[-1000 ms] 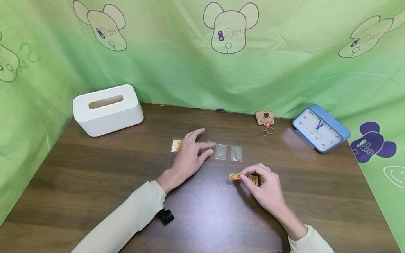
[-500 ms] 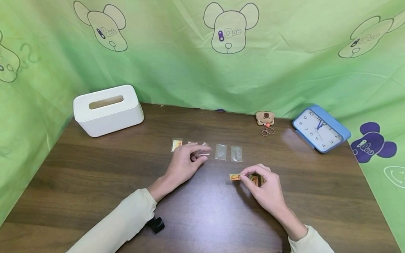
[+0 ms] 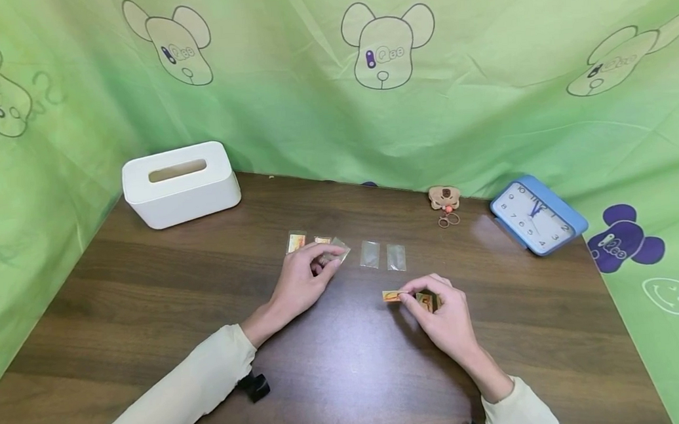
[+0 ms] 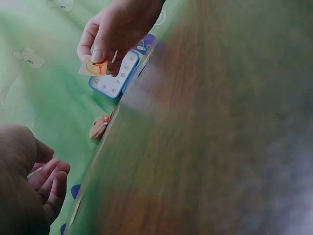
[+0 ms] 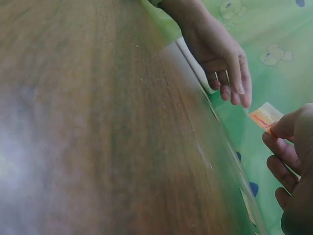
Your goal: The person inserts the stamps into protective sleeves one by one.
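My left hand pinches a small clear plastic sleeve between thumb and fingertips, tilted close over the table. Between the thumb and forefinger of my right hand is a small yellow-orange card, its picture also showing in the right wrist view. More small cards lie under that hand, partly hidden by it. Left of the held sleeve rest a sleeve with a yellow card in it and another sleeved card, partly covered by my left fingers. Two clear sleeves lie side by side to the right.
On the brown wooden table, a white tissue box stands at the back left. A bear-shaped keychain and a blue clock are at the back right. A green printed curtain hangs behind.
My left hand has taken hold of a clear sleeve from the row and drawn back slightly left and toward me, turning the sleeve. My right hand has stayed almost still with its card.
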`<state>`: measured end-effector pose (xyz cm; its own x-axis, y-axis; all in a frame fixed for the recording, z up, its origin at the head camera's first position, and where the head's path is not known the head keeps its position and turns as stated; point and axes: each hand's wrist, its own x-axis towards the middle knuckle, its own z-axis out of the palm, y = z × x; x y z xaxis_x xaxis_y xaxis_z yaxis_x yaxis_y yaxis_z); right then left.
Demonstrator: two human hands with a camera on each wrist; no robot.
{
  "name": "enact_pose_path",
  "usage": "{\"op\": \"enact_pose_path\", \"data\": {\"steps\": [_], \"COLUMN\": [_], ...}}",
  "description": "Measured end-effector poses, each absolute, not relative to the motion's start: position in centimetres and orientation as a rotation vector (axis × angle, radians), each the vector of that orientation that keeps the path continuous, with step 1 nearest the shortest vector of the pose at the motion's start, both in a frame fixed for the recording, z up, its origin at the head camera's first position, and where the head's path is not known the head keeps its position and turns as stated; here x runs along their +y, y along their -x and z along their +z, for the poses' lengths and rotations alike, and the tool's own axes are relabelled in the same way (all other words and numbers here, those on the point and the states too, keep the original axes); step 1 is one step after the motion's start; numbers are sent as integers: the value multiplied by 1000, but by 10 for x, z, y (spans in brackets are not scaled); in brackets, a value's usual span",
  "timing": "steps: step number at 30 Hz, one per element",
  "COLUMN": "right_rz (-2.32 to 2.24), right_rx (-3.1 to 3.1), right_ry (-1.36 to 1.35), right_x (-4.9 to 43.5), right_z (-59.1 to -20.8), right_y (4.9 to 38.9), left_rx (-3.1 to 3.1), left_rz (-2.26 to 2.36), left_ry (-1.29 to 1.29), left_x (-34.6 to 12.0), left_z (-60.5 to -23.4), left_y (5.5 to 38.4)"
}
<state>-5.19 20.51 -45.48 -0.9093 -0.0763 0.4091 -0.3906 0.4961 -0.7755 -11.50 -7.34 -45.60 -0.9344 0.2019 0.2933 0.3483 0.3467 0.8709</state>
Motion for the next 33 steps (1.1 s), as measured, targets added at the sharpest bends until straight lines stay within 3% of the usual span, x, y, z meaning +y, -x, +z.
{"op": "enact_pose_path", "data": {"steps": [14,33], "right_rz": [1365,1353], "right_rx": [-2383,-2355], "right_ry": [-451,-416], "right_x": [200,191], "right_z": [-454,-450], "right_y": [54,59], "left_rx": [-2458,-2554], "left_rz": [-1811,-1746], "left_ry": [408,469], "left_x": [-73,-67], "left_z": [-459,-461], "left_y": [107,97]}}
